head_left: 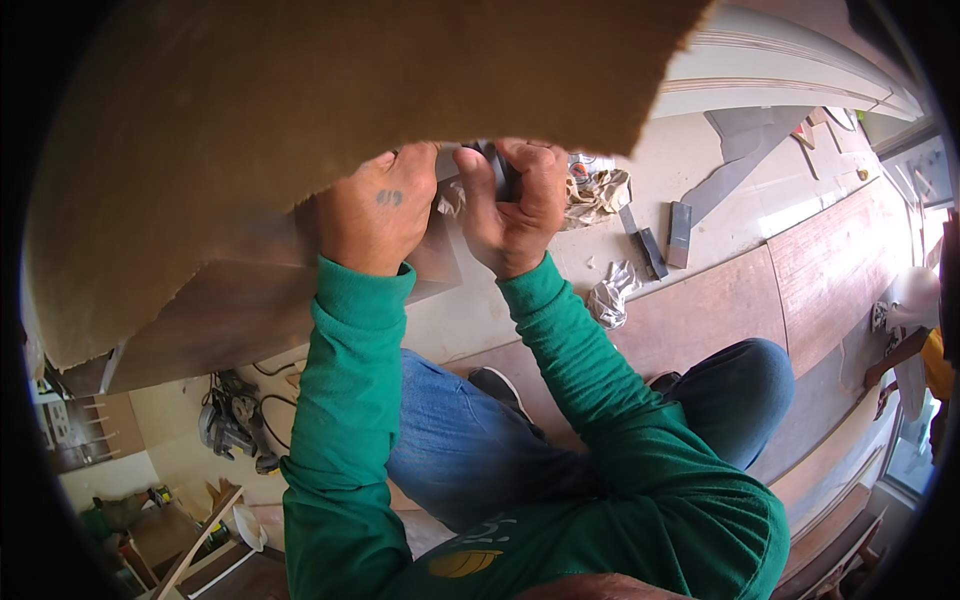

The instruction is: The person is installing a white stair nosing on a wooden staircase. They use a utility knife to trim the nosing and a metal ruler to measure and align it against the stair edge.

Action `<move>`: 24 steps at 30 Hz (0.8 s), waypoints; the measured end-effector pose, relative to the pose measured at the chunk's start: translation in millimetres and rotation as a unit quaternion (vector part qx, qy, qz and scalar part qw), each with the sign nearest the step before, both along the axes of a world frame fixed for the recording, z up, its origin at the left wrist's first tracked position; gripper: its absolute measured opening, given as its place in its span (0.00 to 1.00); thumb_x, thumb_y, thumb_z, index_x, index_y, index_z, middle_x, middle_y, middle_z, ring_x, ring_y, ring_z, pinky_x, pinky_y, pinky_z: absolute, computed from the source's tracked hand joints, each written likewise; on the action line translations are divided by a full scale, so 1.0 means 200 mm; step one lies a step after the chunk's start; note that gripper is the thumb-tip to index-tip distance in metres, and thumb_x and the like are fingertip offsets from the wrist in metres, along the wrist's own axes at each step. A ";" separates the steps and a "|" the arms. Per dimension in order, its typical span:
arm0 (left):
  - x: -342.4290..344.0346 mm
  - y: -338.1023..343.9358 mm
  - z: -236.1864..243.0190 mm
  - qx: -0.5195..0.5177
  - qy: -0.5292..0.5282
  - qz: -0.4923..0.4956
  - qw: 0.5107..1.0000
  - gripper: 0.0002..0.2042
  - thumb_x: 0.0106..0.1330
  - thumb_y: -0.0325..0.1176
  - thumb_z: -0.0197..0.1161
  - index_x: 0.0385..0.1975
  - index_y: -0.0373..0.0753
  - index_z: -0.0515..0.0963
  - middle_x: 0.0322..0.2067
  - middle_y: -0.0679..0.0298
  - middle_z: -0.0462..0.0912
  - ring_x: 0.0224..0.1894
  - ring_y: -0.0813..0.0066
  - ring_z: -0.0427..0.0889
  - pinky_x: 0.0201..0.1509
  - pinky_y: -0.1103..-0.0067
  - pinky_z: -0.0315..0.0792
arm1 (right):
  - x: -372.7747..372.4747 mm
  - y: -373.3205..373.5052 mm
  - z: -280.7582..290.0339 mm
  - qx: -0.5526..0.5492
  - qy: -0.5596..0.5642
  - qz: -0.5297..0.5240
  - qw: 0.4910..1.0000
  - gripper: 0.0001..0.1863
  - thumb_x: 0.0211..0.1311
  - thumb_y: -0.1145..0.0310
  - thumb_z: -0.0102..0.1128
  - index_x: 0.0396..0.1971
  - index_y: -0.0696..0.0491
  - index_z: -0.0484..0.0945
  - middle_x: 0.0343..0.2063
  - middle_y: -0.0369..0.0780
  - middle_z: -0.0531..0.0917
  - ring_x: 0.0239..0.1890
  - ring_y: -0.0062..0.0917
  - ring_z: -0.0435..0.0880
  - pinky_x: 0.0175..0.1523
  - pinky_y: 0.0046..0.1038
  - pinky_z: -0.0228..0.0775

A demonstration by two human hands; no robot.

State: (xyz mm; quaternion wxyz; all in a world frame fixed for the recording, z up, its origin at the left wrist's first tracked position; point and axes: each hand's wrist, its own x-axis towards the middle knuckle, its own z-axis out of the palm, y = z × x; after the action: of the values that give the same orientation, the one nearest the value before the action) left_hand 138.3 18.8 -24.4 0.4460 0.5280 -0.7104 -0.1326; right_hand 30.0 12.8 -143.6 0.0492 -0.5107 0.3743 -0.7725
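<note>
A large brown sheet point(330, 70) with a ragged edge fills the top of the view. My left hand point(376, 210) is curled at its lower edge, fingertips partly hidden, so what it grips is unclear. Just to the right, my right hand point(515, 205) is closed, thumb raised, around a dark object point(496, 162) at the sheet's edge, too hidden to name. Behind and below my left hand is a dark brown wooden surface point(230, 310).
Crumpled paper point(613, 290), dark blocks point(678, 235) and grey sheet strips lie on the floor at right, beside wooden panels point(830, 265). A corded power tool point(225, 420) lies at lower left. Another person's arm point(895, 355) shows at far right. My bent legs are below.
</note>
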 end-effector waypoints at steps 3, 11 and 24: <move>0.03 0.00 -0.02 -0.015 -0.071 0.023 0.997 0.15 0.67 0.31 0.79 0.50 0.33 0.89 0.58 0.55 0.90 0.64 0.64 0.85 0.72 0.68 0.75 | 0.02 -0.02 0.00 -0.007 0.002 0.016 1.000 0.20 0.59 0.76 0.82 0.49 0.62 0.83 0.39 0.46 0.81 0.42 0.35 0.79 0.46 0.32 0.76; -0.01 0.00 0.01 -0.007 -0.056 0.007 0.998 0.14 0.67 0.29 0.78 0.51 0.32 0.89 0.59 0.55 0.90 0.64 0.63 0.85 0.73 0.68 0.74 | 0.01 -0.01 0.02 0.009 -0.037 0.031 0.999 0.19 0.62 0.73 0.80 0.49 0.61 0.82 0.40 0.46 0.82 0.43 0.38 0.80 0.49 0.36 0.75; -0.09 0.05 0.10 -0.232 -0.240 0.017 0.942 0.18 0.63 0.37 0.81 0.53 0.46 0.90 0.58 0.66 0.91 0.57 0.58 0.87 0.64 0.66 0.79 | -0.32 0.34 -0.67 0.309 -0.163 -0.027 0.937 0.29 0.64 0.56 0.75 0.55 0.58 0.74 0.45 0.50 0.78 0.41 0.42 0.79 0.50 0.40 0.76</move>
State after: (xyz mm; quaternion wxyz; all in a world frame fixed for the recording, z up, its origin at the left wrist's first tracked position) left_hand 120.8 28.8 -4.0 0.3747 0.4377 -0.7986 0.1740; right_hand -33.9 79.9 -277.3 0.2444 -0.3271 0.5950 -0.6923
